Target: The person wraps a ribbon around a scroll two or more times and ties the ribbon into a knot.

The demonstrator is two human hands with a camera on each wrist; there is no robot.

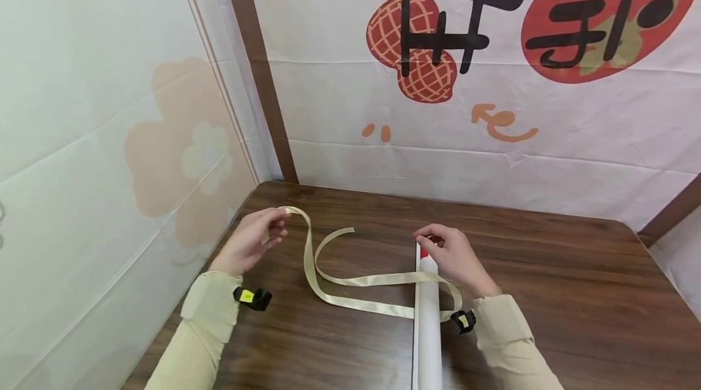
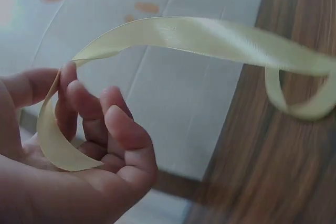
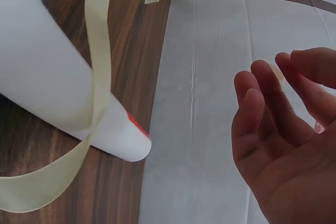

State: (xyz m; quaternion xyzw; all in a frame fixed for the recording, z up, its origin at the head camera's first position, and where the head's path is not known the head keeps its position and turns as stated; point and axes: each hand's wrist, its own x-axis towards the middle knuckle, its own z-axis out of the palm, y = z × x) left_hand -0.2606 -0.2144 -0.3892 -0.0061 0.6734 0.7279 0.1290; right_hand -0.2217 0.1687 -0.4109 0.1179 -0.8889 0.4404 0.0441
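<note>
My left hand (image 1: 254, 241) pinches a pale yellow satin ribbon (image 1: 372, 306) close to one end, between thumb and index finger. In the left wrist view that short end of the ribbon (image 2: 60, 145) curls down against the palm. A white roll (image 1: 429, 341), perhaps of paper, lies lengthwise on the table, with a red patch (image 1: 424, 252) at its far end. From the left hand the ribbon passes beneath the roll, loops on its right and comes back across the top. My right hand (image 3: 294, 135) holds nothing, its fingers loosely bent beside the roll's far end.
The ribbon's other end (image 1: 350, 230) lies on the brown wood-grain table (image 1: 547, 292) between the hands. Printed white cloth (image 1: 328, 92) hangs behind the table, and another white cloth (image 1: 82, 195) runs close along its left edge. Black wrist cameras (image 1: 257, 299) sit on both sleeves.
</note>
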